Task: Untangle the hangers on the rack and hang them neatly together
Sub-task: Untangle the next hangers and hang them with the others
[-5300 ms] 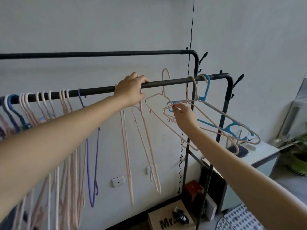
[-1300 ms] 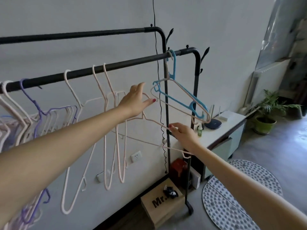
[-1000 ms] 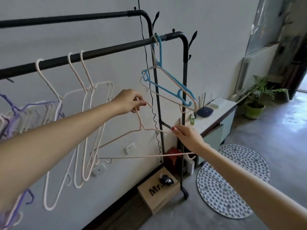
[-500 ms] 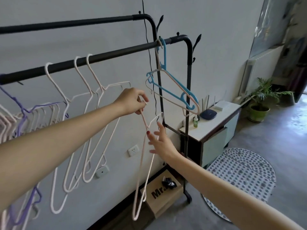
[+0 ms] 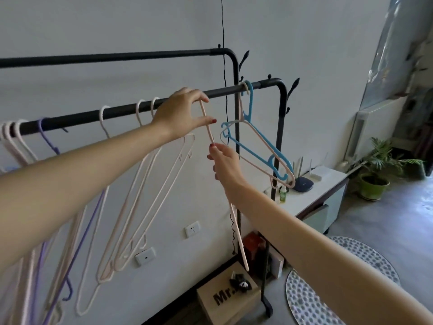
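A black rack has a front rail (image 5: 121, 111) and a higher back rail (image 5: 117, 58). My left hand (image 5: 181, 112) pinches the neck of a pink hanger (image 5: 239, 233) just under the front rail, and the hanger dangles edge-on towards the floor. My right hand (image 5: 223, 160) grips the same hanger a little lower. A blue hanger (image 5: 260, 140) and a pink one (image 5: 260, 166) hang tangled at the rail's right end. Three pink hangers (image 5: 140, 195) hang left of my hand. A purple hanger (image 5: 50, 141) and more pink ones (image 5: 14, 141) crowd the far left.
The rack's right post (image 5: 277, 148) stands in front of a low white cabinet (image 5: 325, 184) with a dark router on it. A cardboard box (image 5: 225, 299) sits on the floor by the rack's foot, a dotted round mat (image 5: 328, 277) beside it. A potted plant (image 5: 375, 181) stands far right.
My left hand has lifted the pink hanger from chest height up to the front rail. My right hand, open half a second ago, has closed on it lower down.
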